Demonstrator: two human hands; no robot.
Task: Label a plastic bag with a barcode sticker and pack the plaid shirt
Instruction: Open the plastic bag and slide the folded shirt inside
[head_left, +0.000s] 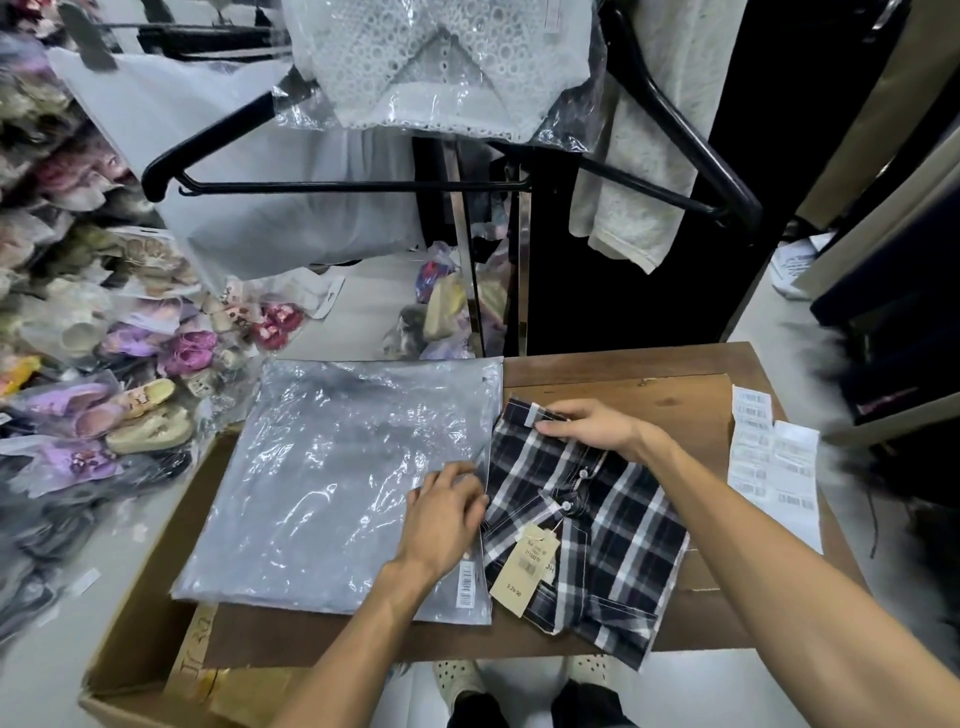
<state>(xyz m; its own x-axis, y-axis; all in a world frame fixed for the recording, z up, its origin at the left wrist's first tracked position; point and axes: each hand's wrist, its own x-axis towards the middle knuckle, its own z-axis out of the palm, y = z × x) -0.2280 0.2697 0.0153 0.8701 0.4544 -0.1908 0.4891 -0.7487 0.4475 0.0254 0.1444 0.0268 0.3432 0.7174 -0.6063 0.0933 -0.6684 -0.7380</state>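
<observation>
Both hands working: left hand (447, 512) fingers pinch the clear crinkled plastic bag's (332, 483) mouth open, right hand (587, 428) grips the folded dark plaid shirt's (597, 525) collar, ready to slide in.

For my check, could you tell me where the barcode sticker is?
The barcode sticker sits on the plastic bag's near right corner, beside the plaid shirt's tag.

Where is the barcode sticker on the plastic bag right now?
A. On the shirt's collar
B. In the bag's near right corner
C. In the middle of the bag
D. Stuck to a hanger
B: the barcode sticker sits at the near right corner of the plastic bag, just beside the left hand's wrist.
</observation>
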